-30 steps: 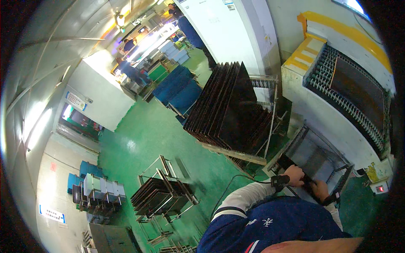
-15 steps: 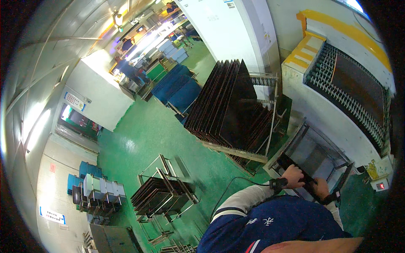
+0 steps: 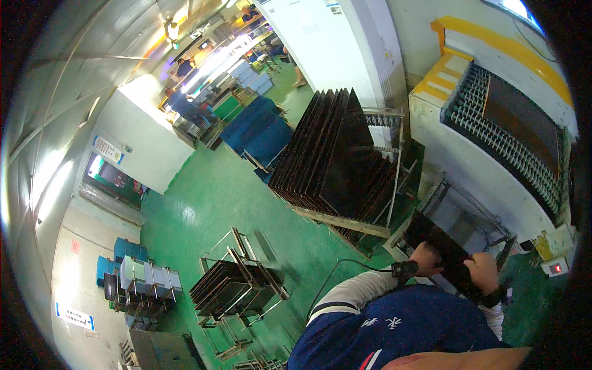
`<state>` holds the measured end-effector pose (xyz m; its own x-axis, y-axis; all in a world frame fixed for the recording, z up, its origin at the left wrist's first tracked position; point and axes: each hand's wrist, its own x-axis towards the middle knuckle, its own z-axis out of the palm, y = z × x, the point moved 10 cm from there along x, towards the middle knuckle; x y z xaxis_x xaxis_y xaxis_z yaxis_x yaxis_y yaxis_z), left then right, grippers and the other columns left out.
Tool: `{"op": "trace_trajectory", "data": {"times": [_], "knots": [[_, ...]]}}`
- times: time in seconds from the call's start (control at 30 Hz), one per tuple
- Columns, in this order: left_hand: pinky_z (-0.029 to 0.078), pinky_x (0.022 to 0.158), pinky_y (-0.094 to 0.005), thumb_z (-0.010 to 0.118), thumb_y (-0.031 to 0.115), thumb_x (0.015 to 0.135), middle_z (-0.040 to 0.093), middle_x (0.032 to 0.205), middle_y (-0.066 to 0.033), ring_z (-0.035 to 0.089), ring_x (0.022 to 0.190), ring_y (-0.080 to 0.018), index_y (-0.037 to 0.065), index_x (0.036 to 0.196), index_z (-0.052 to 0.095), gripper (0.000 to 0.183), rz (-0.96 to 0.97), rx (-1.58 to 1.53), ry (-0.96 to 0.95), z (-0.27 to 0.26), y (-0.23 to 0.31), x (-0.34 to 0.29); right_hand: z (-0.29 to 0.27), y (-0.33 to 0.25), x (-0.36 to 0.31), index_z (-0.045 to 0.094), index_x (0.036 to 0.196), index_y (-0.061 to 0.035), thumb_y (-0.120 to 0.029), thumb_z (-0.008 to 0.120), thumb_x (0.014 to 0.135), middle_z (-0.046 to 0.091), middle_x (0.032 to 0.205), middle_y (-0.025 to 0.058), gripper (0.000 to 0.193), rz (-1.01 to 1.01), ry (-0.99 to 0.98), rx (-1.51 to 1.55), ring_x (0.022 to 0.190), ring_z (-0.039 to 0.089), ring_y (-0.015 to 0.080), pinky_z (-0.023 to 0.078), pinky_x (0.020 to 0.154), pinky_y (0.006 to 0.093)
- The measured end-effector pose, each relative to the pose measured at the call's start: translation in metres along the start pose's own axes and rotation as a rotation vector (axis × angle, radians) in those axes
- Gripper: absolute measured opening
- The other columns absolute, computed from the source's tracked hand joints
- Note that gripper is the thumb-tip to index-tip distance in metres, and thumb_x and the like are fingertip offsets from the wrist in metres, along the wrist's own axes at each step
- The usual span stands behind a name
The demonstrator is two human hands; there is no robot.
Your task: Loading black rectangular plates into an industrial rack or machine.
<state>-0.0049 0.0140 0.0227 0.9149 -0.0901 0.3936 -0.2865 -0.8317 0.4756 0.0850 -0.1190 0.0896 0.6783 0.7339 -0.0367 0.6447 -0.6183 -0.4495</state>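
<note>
Dark panel (image 3: 449, 245) | over the near side of the grey bin (image 3: 461, 217) | left hand (image 3: 425, 259) and right hand (image 3: 483, 273) closed on its near edge, spaced apart (probably so it stays steady)

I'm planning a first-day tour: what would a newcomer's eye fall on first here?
Probably the big rack of dark panels, standing right of centre on the green floor. Next, perhaps, the roller machine with yellow edging at the right. Then, at lower right, the person's left hand and right hand, both holding a dark sheet.
</note>
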Motion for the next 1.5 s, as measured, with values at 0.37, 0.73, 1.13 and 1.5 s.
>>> {"op": "trace_trajectory", "data": {"times": [0.37, 0.73, 1.13, 1.5], "knots": [[0.046, 0.079, -0.0504, 0.069, 0.032, 0.072, 0.066, 0.087, -0.0143, 0.062, 0.087, -0.0361, 0.007, 0.08, 0.072, 0.027, 0.025, -0.018, 0.041, 0.01, -0.004, 0.003, -0.082, 0.011, -0.017, 0.06, 0.081, 0.0015, -0.024, 0.073, 0.077, 0.059, 0.087, 0.0243, 0.029, 0.125, 0.01, -0.025, 0.087, 0.055, 0.0435, 0.041, 0.075, 0.0498], [0.045, 0.079, -0.0489, 0.069, 0.031, 0.074, 0.065, 0.08, -0.0116, 0.063, 0.085, -0.0328, 0.013, 0.081, 0.072, 0.02, -0.091, -0.077, -0.271, 0.004, -0.004, 0.019, -0.152, 0.159, -0.041, 0.062, 0.12, -0.0021, -0.011, 0.061, 0.092, 0.058, 0.123, 0.0142, 0.03, 0.238, 0.65, 0.373, 0.115, 0.053, 0.0277, 0.04, 0.101, 0.0384], [0.045, 0.077, -0.0456, 0.069, 0.042, 0.08, 0.065, 0.078, -0.0065, 0.062, 0.083, -0.0291, 0.013, 0.074, 0.072, 0.03, -0.079, 0.012, -0.238, 0.015, -0.01, 0.026, -0.076, 0.176, 0.01, 0.065, 0.113, -0.0021, 0.0, 0.061, 0.087, 0.066, 0.102, 0.0091, 0.027, 0.27, 0.518, 1.302, 0.093, 0.064, 0.023, 0.049, 0.08, 0.0318], [0.044, 0.08, -0.0466, 0.065, 0.042, 0.086, 0.065, 0.086, -0.005, 0.061, 0.09, -0.0287, 0.015, 0.087, 0.073, 0.028, -0.075, 0.025, -0.39, 0.027, -0.009, 0.025, -0.031, 0.171, 0.06, 0.062, 0.105, -0.0041, -0.016, 0.063, 0.094, 0.065, 0.099, 0.0062, 0.016, 0.352, 0.479, 2.076, 0.096, 0.061, 0.0181, 0.05, 0.084, 0.0356]]}}
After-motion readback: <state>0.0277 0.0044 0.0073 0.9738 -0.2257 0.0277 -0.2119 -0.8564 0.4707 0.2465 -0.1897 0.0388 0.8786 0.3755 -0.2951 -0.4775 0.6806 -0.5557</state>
